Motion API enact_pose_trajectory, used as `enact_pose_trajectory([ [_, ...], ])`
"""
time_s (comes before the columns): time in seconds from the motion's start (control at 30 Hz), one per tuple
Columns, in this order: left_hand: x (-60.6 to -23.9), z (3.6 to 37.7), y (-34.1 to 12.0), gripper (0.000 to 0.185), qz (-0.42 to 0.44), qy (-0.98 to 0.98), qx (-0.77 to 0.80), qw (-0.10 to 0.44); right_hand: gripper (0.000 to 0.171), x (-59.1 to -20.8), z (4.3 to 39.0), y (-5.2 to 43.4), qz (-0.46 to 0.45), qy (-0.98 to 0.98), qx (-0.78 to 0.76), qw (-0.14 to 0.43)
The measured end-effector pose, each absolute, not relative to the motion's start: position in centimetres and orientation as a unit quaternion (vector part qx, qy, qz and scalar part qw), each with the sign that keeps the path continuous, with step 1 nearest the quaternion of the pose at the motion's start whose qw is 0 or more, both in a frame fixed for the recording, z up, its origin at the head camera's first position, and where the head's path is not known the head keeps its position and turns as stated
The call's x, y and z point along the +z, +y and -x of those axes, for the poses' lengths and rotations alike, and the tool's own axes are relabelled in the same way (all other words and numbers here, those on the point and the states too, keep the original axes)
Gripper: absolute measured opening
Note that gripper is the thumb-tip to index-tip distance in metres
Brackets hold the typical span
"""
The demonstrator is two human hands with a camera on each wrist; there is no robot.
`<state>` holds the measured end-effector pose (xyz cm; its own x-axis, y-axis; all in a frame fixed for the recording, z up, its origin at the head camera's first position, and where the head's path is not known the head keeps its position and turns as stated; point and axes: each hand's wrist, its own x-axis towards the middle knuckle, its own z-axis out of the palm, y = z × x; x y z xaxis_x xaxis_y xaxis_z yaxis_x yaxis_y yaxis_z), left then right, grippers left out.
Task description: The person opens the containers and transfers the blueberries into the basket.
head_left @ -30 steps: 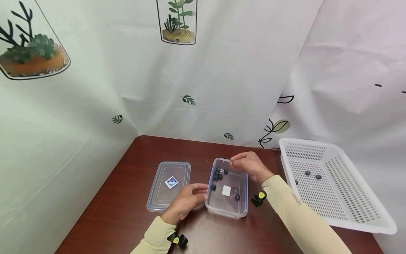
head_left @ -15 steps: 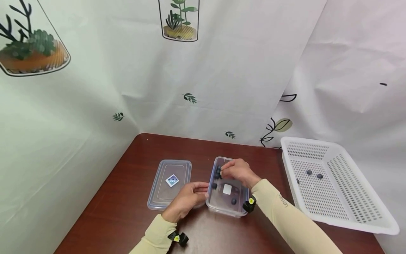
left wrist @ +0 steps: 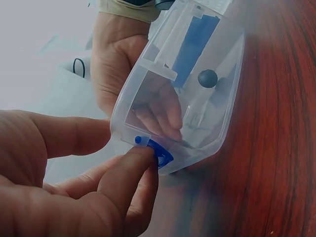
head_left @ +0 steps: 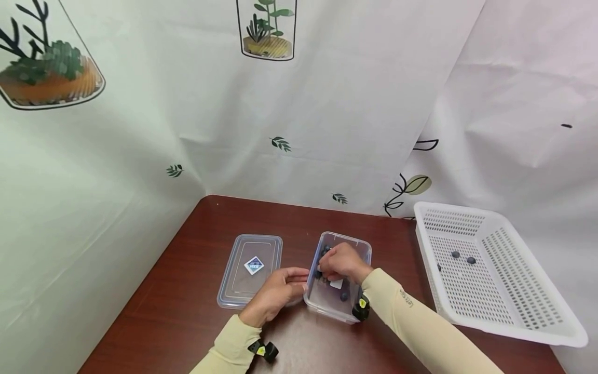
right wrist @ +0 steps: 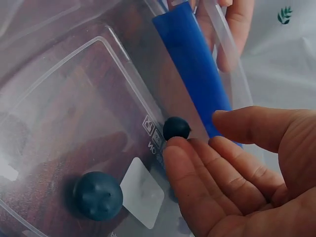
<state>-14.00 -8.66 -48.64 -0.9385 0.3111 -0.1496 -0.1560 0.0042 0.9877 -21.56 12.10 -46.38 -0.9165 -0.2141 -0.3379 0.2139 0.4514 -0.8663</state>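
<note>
A clear plastic container sits on the dark wood table with blueberries inside. My left hand holds its left wall, one fingertip on the blue clip at the rim. My right hand reaches inside with nearly straight fingers. In the right wrist view, my right hand has its index fingertip touching a small blueberry, with the thumb held apart. A larger blueberry lies nearer on the container floor. Another blueberry shows through the wall in the left wrist view.
The container's clear lid lies flat to the left of the container. A white perforated basket stands at the right with a few blueberries in it. Printed curtains close off the back and both sides.
My right hand has come down from above the container's far end into the container, toward its left side. The left hand has stayed on the left wall.
</note>
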Motion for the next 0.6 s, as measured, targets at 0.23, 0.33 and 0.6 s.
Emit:
enact_pose_trajectory([
  [0.23, -48.6, 13.9, -8.7, 0.044, -0.058, 0.689, 0.703, 0.165, 0.004, -46.5, 21.3, 11.6, -0.002, 0.834, -0.506, 0.219],
  [0.33, -48.6, 13.9, -8.7, 0.045, -0.060, 0.686, 0.706, 0.167, 0.006, -46.6, 21.2, 11.4, -0.002, 0.838, -0.500, 0.218],
  [0.6, -48.6, 13.8, -8.7, 0.047, -0.061, 0.684, 0.707, 0.168, 0.015, -46.5, 21.5, 10.9, 0.011, 0.867, -0.457, 0.196],
])
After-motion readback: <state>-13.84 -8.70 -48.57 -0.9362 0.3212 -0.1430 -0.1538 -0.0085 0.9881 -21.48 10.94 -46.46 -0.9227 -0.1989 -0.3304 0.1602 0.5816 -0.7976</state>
